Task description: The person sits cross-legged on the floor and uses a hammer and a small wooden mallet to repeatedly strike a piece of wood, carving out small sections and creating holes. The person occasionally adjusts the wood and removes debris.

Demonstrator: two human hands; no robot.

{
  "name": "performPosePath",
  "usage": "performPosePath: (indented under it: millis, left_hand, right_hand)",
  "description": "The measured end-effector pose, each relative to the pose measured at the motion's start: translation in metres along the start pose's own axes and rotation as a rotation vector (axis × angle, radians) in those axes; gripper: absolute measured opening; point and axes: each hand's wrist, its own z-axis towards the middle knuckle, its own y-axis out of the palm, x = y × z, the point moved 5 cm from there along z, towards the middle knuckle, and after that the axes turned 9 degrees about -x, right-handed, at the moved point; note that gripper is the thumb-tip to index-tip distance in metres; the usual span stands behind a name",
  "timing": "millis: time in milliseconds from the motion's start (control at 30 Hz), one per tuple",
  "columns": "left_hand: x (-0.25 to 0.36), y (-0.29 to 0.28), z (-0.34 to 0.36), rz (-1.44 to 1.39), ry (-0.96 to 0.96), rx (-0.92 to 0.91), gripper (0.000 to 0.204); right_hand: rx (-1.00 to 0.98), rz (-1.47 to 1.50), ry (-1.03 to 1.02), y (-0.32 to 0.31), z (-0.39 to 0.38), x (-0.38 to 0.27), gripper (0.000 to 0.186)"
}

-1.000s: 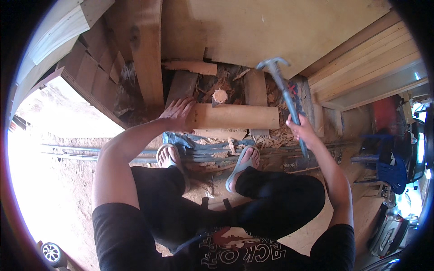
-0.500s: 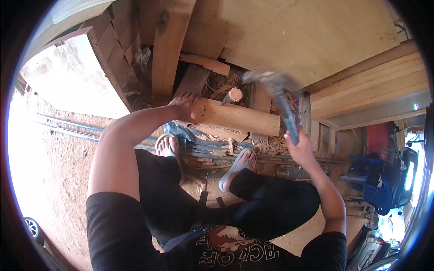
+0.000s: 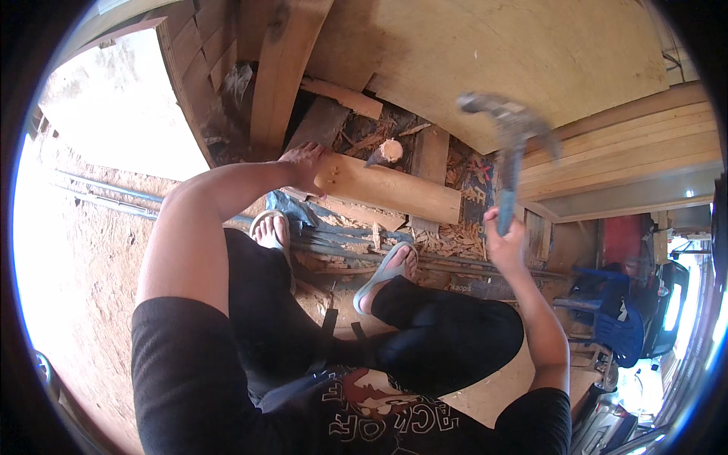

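Note:
My left hand [image 3: 307,165] grips the left end of a pale wooden plank [image 3: 398,189], lying crosswise in front of my feet. Just behind the plank's middle is a dark round wooden piece with a pale, rough top [image 3: 390,150]. My right hand [image 3: 503,236] is closed on the handle of a claw hammer [image 3: 510,167], held raised to the right of the plank's end, its metal head blurred by motion. Under and around the plank lie wood strips and chips [image 3: 462,243].
A large plywood sheet [image 3: 516,61] and an upright board [image 3: 277,91] are beyond. Stacked planks [image 3: 622,159] line the right, near a blue plastic chair [image 3: 618,330]. Pipes [image 3: 106,201] cross the dirt ground. My sandalled feet [image 3: 387,277] flank the work area.
The hammer's head has moved rightward and its handle stands more upright. My left hand remains on the plank. The whole view has tilted and shifted slightly.

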Motion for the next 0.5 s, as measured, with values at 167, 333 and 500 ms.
performPosePath:
  millis: [167, 333, 500]
  left_hand:
    - [0.002, 0.000, -0.004, -0.087, -0.096, -0.004, 0.124]
    - [0.001, 0.001, 0.001, -0.018, -0.004, 0.030, 0.125]
    - [-0.002, 0.004, 0.006, -0.029, 0.002, 0.014, 0.124]
  right_hand:
    - [-0.418, -0.404, 0.359, 0.031, 0.002, 0.019, 0.012]
    - [-0.244, -0.189, 0.252, 0.003, 0.001, -0.021, 0.006]
    - [0.028, -0.081, 0.098, -0.009, -0.001, -0.006, 0.006]
